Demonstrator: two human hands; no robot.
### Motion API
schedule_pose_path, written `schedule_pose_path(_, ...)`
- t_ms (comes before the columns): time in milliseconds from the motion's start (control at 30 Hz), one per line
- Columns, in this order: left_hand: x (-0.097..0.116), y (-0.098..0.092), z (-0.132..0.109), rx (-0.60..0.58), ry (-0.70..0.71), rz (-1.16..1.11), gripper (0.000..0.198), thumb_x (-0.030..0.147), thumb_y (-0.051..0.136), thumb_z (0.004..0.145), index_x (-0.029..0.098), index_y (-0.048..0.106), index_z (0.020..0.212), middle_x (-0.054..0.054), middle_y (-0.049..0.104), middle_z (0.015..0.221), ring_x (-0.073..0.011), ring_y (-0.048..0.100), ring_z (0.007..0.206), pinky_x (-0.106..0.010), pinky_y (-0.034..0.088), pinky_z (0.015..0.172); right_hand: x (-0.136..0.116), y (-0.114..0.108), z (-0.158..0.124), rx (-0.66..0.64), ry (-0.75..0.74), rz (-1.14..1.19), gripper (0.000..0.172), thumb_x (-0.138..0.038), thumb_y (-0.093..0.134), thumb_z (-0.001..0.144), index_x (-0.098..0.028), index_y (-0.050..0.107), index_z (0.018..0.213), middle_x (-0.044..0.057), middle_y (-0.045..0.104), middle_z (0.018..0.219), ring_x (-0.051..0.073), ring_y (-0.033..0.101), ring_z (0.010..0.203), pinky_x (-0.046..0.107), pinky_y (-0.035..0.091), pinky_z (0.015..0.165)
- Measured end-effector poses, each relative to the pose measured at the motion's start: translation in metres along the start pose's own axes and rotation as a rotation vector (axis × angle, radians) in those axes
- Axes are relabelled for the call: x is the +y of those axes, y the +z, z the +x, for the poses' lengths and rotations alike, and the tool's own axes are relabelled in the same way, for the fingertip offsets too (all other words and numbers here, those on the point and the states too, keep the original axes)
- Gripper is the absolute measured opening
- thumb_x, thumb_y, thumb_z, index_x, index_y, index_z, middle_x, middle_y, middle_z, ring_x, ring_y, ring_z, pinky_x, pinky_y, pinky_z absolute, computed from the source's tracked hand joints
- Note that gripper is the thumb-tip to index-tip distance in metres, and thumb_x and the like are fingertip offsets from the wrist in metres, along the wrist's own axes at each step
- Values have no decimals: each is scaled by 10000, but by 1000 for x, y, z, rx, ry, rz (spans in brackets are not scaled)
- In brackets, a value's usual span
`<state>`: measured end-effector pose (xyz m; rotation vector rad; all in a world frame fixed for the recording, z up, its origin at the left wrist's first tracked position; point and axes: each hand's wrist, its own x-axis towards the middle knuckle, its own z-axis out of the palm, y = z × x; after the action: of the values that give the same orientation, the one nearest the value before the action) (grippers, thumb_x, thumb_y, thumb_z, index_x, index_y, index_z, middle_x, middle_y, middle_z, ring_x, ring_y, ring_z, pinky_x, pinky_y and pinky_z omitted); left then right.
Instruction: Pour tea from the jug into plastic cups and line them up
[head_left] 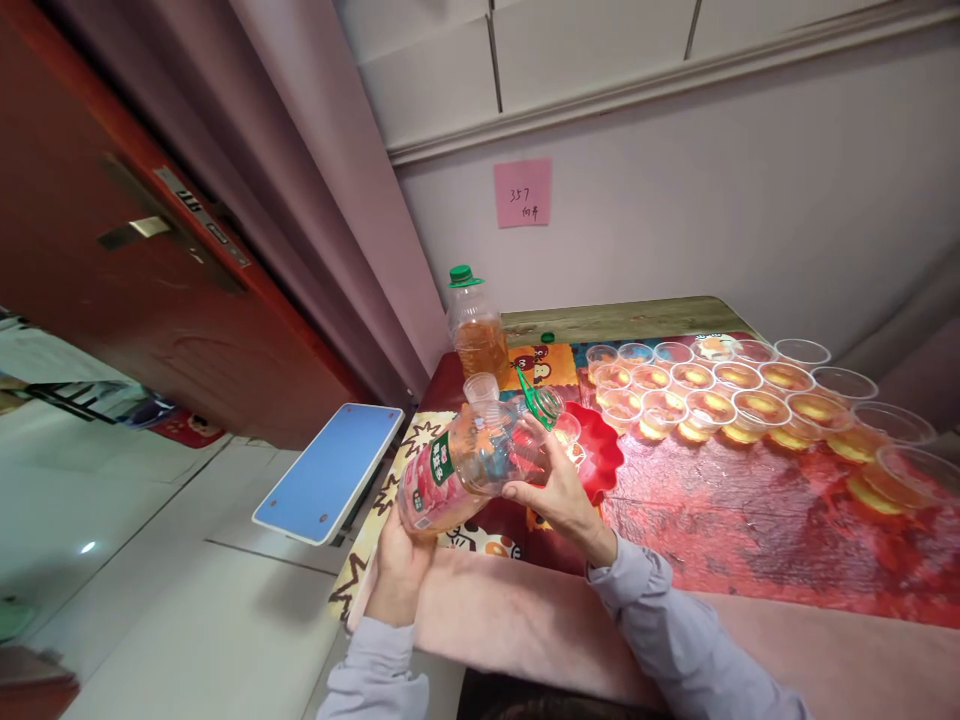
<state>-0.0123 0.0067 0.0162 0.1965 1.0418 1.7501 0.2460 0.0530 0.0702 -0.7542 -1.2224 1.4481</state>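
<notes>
A large clear juice bottle [442, 480] with a pink label lies tilted between my hands, its neck and green ring handle [538, 402] pointing up and right. My left hand [401, 560] is closed around its lower end. Higher up, my right hand [562, 495] grips the bottle near its shoulder, fingers partly hidden. Only a little liquid shows inside. Just beyond the neck is a red scalloped bowl [606, 455] with a clear cup [568, 428] in it. A small clear cup [481, 388] stands behind the held bottle.
Another bottle [480, 340] of amber drink, green-capped, stands at the back left. A loose green cap [548, 338] lies near the wall. Rows of clear cups [712, 405] holding amber liquid fill the right side. A blue-topped stool [330, 470] stands left of the table.
</notes>
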Motion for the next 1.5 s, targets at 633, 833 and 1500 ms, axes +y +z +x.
schedule_pose_path(633,50,30,-72,47,217,326,691,795,811,745,356,793,1277,-64,794,1379,-426,651,1399,-608,624,1075,4,25,-12,-14,111,317,1287,-771,956,678,-308,375,1728,164,483,1745,427,641,1454,589,605,1139)
schedule_pose_path(833,64,45,-78,217,212,282,569,617,881,694,309,829,1169,-17,825,1260,-369,653,1371,-502,605,1101,7,20,-19,-20,113,318,1044,-673,945,774,-287,502,1636,163,632,1595,377,734,1317,560,646,1076)
schedule_pose_path(1500,77,61,-75,263,183,333,572,528,922,637,260,823,1132,-16,857,1019,-268,785,906,-330,655,700,30,23,-18,179,96,289,743,-649,903,830,-260,666,1418,89,827,1286,324,801,1164,514,655,1055)
